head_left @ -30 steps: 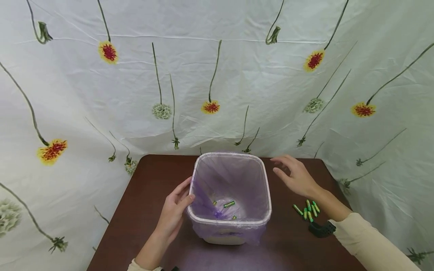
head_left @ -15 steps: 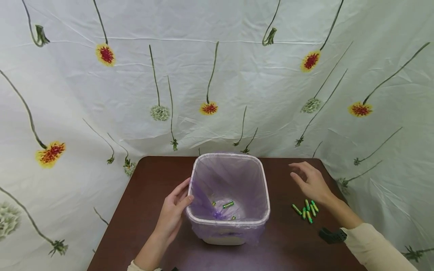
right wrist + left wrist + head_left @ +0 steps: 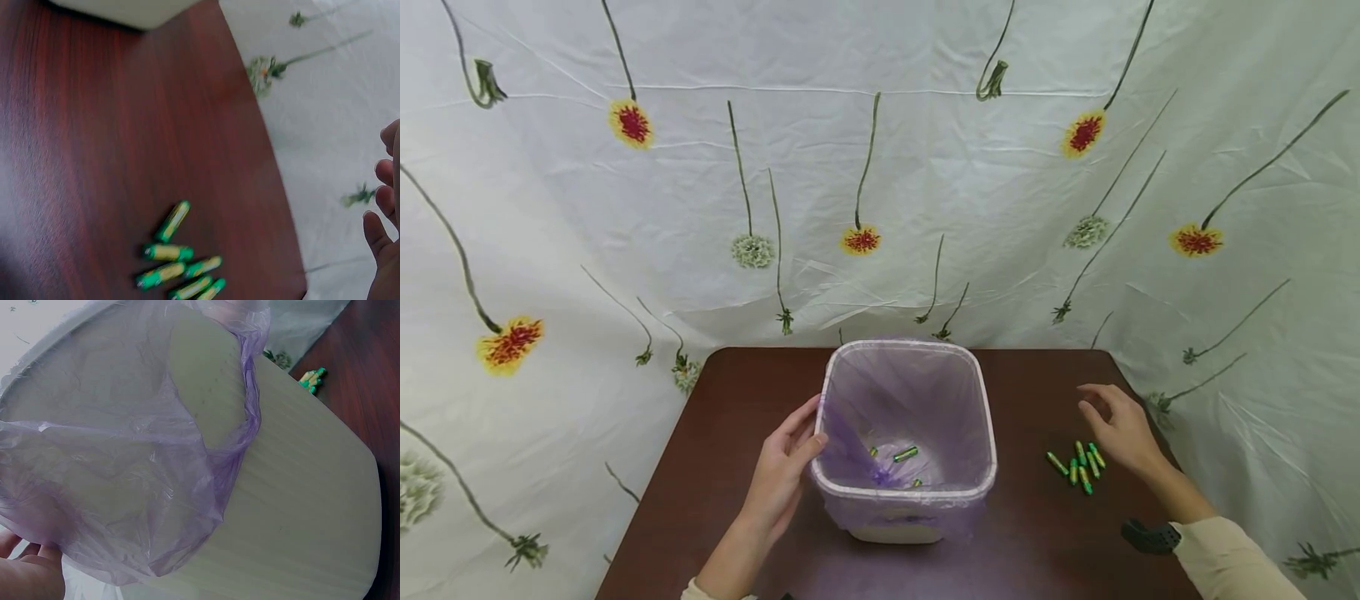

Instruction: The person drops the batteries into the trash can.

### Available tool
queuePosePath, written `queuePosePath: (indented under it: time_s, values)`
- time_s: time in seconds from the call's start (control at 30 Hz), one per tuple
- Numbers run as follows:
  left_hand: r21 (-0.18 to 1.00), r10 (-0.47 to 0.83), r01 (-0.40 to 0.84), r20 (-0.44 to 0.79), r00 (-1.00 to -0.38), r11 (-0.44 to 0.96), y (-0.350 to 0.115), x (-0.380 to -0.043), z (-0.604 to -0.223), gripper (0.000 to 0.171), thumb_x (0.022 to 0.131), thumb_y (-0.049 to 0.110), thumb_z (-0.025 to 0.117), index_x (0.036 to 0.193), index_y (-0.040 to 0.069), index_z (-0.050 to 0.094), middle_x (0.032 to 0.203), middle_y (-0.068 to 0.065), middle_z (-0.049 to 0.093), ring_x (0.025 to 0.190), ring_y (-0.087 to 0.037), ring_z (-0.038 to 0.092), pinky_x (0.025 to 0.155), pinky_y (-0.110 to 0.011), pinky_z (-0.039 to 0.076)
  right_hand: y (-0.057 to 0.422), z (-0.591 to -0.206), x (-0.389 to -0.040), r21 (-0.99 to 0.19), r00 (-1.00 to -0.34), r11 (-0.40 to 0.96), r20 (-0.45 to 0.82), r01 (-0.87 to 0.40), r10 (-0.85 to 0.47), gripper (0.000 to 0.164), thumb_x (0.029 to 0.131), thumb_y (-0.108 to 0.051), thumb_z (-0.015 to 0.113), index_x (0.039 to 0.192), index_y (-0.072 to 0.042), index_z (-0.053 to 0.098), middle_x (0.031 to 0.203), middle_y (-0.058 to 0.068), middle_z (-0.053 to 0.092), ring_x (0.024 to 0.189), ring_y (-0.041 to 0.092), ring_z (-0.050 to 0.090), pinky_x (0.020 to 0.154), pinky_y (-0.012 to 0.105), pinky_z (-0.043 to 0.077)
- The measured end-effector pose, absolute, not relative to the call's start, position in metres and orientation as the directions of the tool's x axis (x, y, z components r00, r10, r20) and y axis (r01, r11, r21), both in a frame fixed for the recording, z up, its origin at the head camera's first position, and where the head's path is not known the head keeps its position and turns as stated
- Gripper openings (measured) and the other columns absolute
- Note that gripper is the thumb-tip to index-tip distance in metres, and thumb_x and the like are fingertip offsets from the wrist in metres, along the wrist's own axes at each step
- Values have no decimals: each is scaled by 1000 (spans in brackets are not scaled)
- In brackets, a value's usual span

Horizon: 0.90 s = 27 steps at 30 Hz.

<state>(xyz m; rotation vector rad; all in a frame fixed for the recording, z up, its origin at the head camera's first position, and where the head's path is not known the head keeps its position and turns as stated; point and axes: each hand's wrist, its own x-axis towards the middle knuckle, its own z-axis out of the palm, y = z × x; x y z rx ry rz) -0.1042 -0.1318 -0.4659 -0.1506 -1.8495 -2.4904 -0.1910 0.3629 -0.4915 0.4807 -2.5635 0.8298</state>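
Observation:
A white bin [image 3: 895, 533] lined with a thin purple bag [image 3: 943, 408] stands on the table. My left hand [image 3: 781, 467] holds its left rim, thumb over the edge and fingers outside; in the left wrist view fingers [image 3: 31, 550] touch the bag's overhang [image 3: 125, 506]. Inside the bin lie a few green-and-gold batteries [image 3: 906, 454], partly hidden by the bag's folds. My right hand [image 3: 1122, 429] hovers behind and right of several loose batteries [image 3: 1082, 468], fingers loosely curved, holding nothing. The right wrist view shows those batteries [image 3: 165, 252] apart from the hand [image 3: 389, 262].
The dark brown table [image 3: 730, 417] ends at a white cloth [image 3: 820, 167] printed with flowers, which hangs behind and at both sides. A black wrist strap [image 3: 1150, 537] sits at my right sleeve [image 3: 1232, 550].
My right hand has moved from beside the bin's far right corner rightward and nearer, towards the loose batteries. My left hand stays on the rim.

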Motion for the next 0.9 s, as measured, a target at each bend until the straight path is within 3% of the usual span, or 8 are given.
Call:
queuePosePath:
  time_s: [0.27, 0.63, 0.9]
  values:
    - [953, 37, 89, 104, -994, -288, -132, -102, -465, 60, 99, -3, 59, 156, -5, 37, 158, -20, 38, 143, -16, 43, 108, -26, 42, 383, -522, -188, -499, -893, 796, 436, -343, -111, 22, 99, -4, 65, 119, 4, 67, 96, 11, 63, 68, 11, 47, 59, 34, 41]
    - [956, 40, 92, 107, -993, -279, -134, -103, -464, 60, 99, -2, 59, 156, -5, 37, 159, -21, 38, 141, -15, 45, 107, -26, 43, 399, -552, -187, -551, -937, 820, 344, -155, 55, 27, 102, -9, 61, 122, 10, 64, 105, 27, 64, 79, 36, 59, 69, 54, 46]
    - [954, 36, 100, 114, -993, -283, -133, -102, -463, 60, 99, -3, 60, 155, -6, 38, 158, -24, 38, 145, -28, 39, 106, -26, 44, 409, -584, -180, -591, -971, 806, 184, 14, 152, 32, 101, -7, 60, 124, 16, 59, 108, 34, 61, 99, 50, 59, 84, 65, 44]
